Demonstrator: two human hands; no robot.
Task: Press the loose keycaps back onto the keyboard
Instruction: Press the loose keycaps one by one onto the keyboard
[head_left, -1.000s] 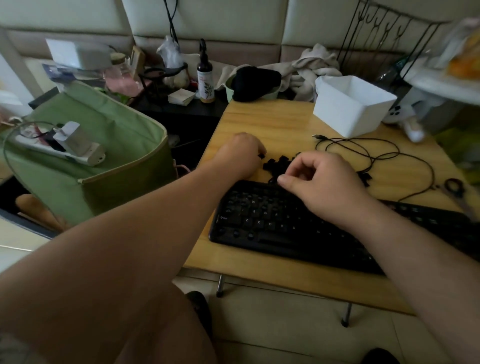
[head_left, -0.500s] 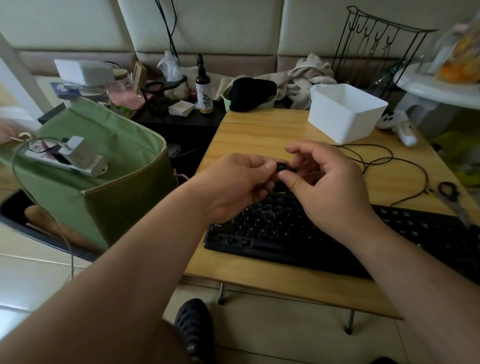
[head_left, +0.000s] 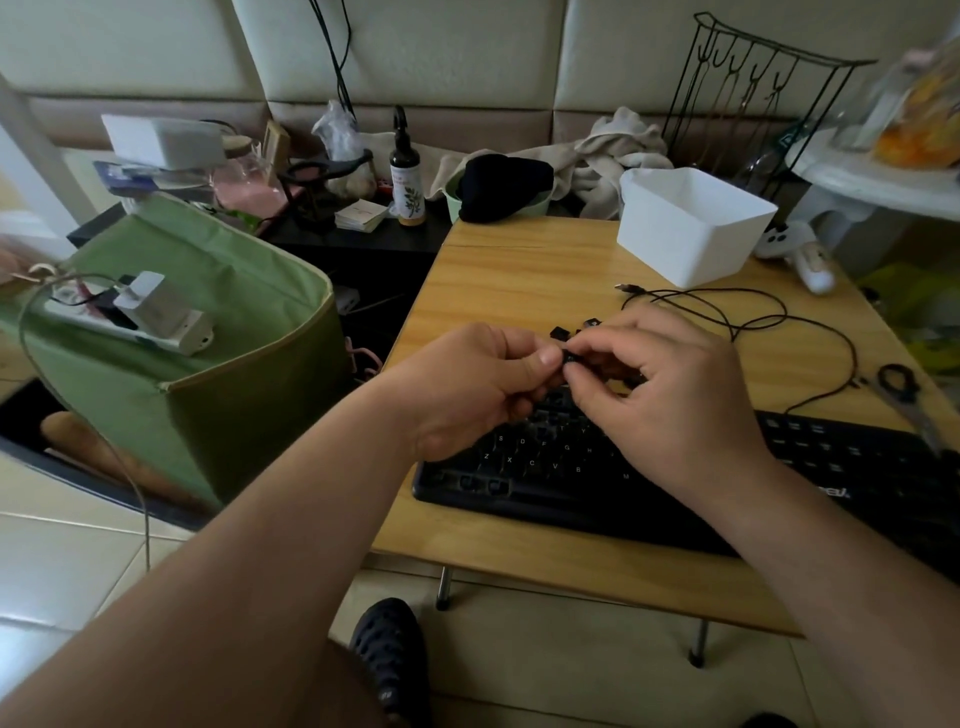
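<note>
Hands: the left hand (head_left: 470, 387) and right hand (head_left: 670, 395) are brought together above the keyboard, both pinching one small black plastic keycap (head_left: 570, 358) between thumbs and fingertips. Looks like it's being turned to get the orientation right before it goes down.

Keycap pile: a few more loose black keycaps (head_left: 563, 332) sit on the table just behind the hands, right by the keyboard's far edge, probably so they're easy to grab one at a time. The hands hide most of the pile.

Keyboard: flat black plastic keyboard (head_left: 571, 467) lies along the near edge of the light wooden folding table (head_left: 519, 270). Bottom-left row looks like it has bare slots, though it's too dark to be sure.

Cable: thin black cord (head_left: 748, 312) loops loose behind the keyboard, unplugged end lying on the wood.

Other stuff: white plastic bin (head_left: 691, 223) at the back, black-handled scissors (head_left: 906, 395) off to the right, out of the way.

Progress guess: plenty of caps left to seat.
</note>
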